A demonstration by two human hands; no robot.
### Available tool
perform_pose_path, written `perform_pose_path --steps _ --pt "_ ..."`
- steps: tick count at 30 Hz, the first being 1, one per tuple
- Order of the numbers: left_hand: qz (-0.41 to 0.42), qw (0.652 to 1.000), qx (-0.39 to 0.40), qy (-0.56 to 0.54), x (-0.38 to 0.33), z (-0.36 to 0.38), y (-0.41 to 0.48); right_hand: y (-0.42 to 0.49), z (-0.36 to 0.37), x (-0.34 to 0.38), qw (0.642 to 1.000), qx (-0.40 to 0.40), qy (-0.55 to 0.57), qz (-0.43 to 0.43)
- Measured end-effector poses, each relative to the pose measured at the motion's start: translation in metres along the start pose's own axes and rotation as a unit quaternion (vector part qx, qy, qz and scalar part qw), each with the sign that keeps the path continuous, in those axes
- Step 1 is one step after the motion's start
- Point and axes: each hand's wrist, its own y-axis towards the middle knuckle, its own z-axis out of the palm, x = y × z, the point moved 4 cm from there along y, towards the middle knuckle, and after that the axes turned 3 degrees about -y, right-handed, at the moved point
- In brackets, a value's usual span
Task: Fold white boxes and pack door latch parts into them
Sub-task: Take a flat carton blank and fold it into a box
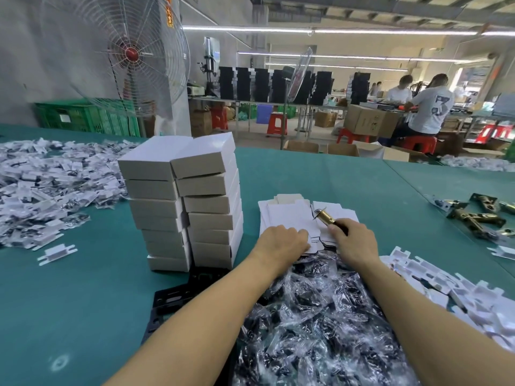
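Observation:
A pile of flat white box blanks [289, 215] lies on the green table ahead of me. My left hand [282, 240] rests on the pile's near edge, fingers curled over the top blank. My right hand [355, 243] grips a brass door latch [326, 217] that sticks out up and to the left over the blanks. Two stacks of folded white boxes [192, 201] stand to the left of the blanks.
A heap of clear bags with dark parts [320, 316] lies under my forearms. White card inserts [446, 285] are piled at the right, more brass latches [473, 215] beyond. Bagged white parts [47, 188] cover the left. Black plates [172, 296] lie near the stacks.

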Motion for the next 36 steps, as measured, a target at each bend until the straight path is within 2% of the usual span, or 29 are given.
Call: perform_pose_path --steps 4,10,19,27,32,36 --pt "0.012 1.0 -0.018 0.009 -0.001 0.001 0.0 -0.002 -0.004 0.0 1.0 -0.016 0.023 0.005" --pt "-0.09 0.995 -0.03 -0.038 0.013 0.001 0.009 -0.003 -0.004 -0.001 0.999 -0.02 0.029 0.001" --pt "-0.142 0.988 -0.012 -0.061 0.003 -0.002 0.017 -0.004 -0.004 -0.001 0.999 -0.024 0.035 -0.004" --pt "-0.102 0.99 -0.072 -0.062 0.005 -0.008 0.004 -0.005 -0.004 -0.002 0.998 -0.032 0.052 0.011" --pt "-0.162 0.966 -0.116 -0.167 0.005 -0.005 -0.002 -0.003 -0.002 -0.004 0.998 -0.039 0.05 0.013" --pt "-0.231 0.912 -0.174 -0.292 0.014 -0.009 -0.01 -0.002 0.0 -0.004 0.999 -0.021 0.025 0.002"
